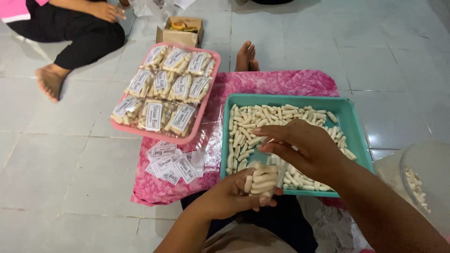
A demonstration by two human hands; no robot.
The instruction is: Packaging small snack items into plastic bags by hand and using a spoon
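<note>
Left hand: the left hand [229,194] is cupped and closed around a small clear bag of snack sticks [262,180], holding it upright with its mouth toward the right hand.
Right hand: the right hand [300,147] sits just above the bag, fingers pinched together at the bag's open top edge.
Hands together: the 2 hands are close, meeting at the bag, over the near edge of the teal tray.
Teal tray: the teal tray [354,126] lies directly beneath and beyond the right hand, holding a loose layer of pale finger-shaped snack sticks [253,122].
Pink tray: the pink tray [140,130] lies well beyond the left hand and off to its left, filled with sealed labelled packets [161,89] of the same sticks.
Paper labels: a heap of small white paper labels [168,161] lies just left of the left hand, on a pink cloth [281,82].
Pink cloth: it spreads under both trays on the tiled floor [61,164].
Clear tub: a clear plastic tub [422,182] with a few sticks stands right of the right forearm.
Cardboard box: a small open cardboard box [180,30] sits far beyond the pink tray.
Other person: a seated person in dark trousers [70,33] is far off to the left.
</note>
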